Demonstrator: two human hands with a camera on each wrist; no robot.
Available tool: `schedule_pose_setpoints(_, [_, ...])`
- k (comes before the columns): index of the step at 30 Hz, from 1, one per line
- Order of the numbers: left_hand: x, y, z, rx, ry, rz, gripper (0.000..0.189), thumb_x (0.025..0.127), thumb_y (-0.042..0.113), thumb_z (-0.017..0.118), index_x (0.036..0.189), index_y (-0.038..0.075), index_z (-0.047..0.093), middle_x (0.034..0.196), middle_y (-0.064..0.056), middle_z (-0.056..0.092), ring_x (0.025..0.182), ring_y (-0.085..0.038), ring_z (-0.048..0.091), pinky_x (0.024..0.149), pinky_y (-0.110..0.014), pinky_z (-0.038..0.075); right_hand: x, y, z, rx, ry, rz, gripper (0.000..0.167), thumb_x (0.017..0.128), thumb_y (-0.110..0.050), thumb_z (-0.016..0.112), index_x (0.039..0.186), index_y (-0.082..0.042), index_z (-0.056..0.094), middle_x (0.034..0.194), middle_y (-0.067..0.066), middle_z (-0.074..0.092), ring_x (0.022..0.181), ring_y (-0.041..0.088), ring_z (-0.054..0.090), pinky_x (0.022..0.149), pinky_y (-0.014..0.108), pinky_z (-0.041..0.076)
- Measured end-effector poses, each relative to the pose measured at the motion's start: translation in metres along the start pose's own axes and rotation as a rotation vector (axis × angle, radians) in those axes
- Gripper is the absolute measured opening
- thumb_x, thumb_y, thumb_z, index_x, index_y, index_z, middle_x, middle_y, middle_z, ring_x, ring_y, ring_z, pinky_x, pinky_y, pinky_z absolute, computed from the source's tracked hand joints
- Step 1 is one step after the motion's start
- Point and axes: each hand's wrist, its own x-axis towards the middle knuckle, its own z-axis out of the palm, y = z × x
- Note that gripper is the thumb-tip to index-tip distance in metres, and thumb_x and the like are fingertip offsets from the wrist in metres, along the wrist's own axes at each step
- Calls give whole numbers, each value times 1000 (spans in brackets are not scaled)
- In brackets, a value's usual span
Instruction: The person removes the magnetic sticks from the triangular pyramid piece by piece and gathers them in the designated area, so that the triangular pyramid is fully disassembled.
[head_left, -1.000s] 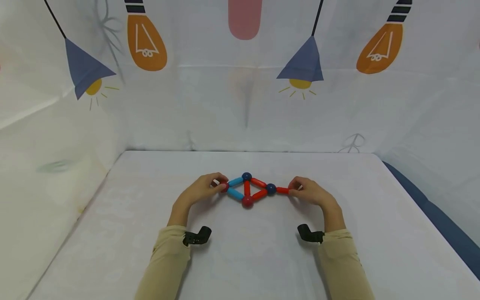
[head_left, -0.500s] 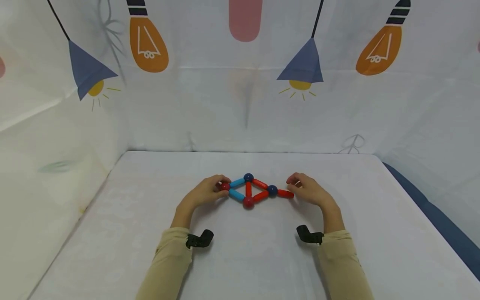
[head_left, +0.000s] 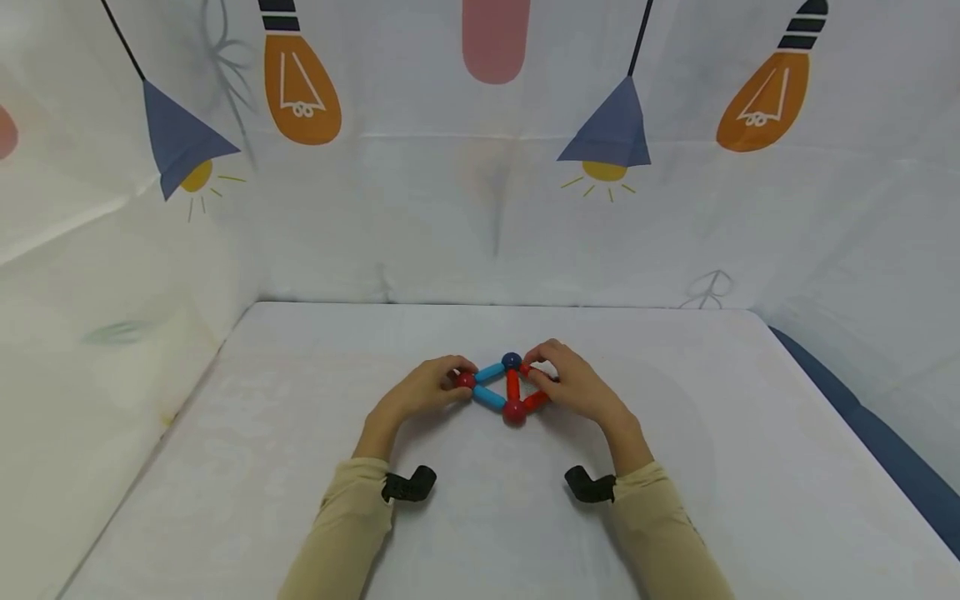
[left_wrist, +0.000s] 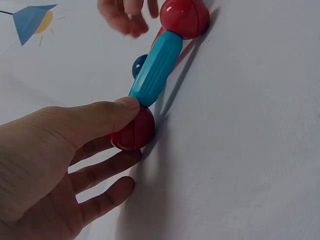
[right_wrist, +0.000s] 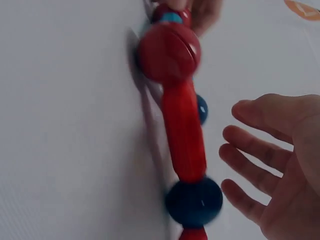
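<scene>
Magnetic rods and balls (head_left: 504, 386) are laid flat as a joined frame at mid-table (head_left: 300, 433). Its left-end red ball (left_wrist: 133, 131) is pinched by the left hand (head_left: 422, 389), thumb on top. The right hand (head_left: 577, 388) is held over the frame's right side with fingers spread and relaxed beside the dark blue ball (right_wrist: 194, 201); nothing is gripped.

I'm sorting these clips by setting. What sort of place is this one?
Probably a makeshift tabletop play or recording booth: a white-covered table, a cloth backdrop printed with lamps and bulbs around it, and a magnetic rod-and-ball toy between the left hand and right hand.
</scene>
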Motion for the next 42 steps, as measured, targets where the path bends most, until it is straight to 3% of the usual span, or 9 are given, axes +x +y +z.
schedule_pose_setpoints(5, [3, 3, 7, -8, -11, 25, 33, 89, 18, 65, 121, 12, 58, 108, -2, 65, 95, -16, 60, 82, -30, 49, 3, -6, 14, -18, -30, -72, 30, 91, -12, 59, 120, -11, 58, 125, 7, 58, 118, 28, 50, 99, 50, 42])
schedule_pose_setpoints(10, [7, 7, 13, 6, -18, 67, 32, 88, 18, 67, 119, 12, 59, 108, -2, 65, 96, -16, 60, 81, -30, 49, 6, -8, 25, -116, -63, -106, 34, 91, -14, 60, 125, -11, 58, 135, 9, 53, 131, 31, 42, 104, 58, 34])
schedule_pose_setpoints(17, [9, 11, 16, 13, -23, 67, 29, 87, 18, 68, 113, 13, 58, 102, -2, 66, 92, -15, 60, 79, -27, 49, 6, -13, 30, -143, -36, -78, 28, 90, -13, 60, 119, -12, 60, 126, 9, 58, 132, 33, 40, 108, 63, 22])
schedule_pose_setpoints(32, [8, 13, 16, 21, -63, 96, 29, 84, 21, 72, 108, 16, 58, 97, 1, 65, 90, -13, 59, 77, -24, 48, 10, -4, 38, -171, 54, -27, 19, 89, -18, 65, 108, -14, 65, 109, 3, 63, 114, 25, 48, 92, 51, 44])
schedule_pose_setpoints(38, [5, 15, 13, -6, -98, 79, 30, 82, 23, 74, 106, 15, 58, 93, 2, 64, 89, -14, 58, 75, -25, 48, 10, 0, 37, -177, 103, 59, 18, 89, -20, 65, 106, -15, 65, 104, 3, 62, 107, 24, 49, 88, 45, 45])
schedule_pose_setpoints(42, [5, 13, 13, -8, -106, 78, 31, 83, 24, 73, 108, 14, 58, 96, 3, 64, 92, -13, 58, 78, -26, 48, 11, 1, 36, -176, 107, 52, 20, 90, -21, 64, 108, -14, 64, 106, 6, 62, 106, 27, 51, 89, 47, 44])
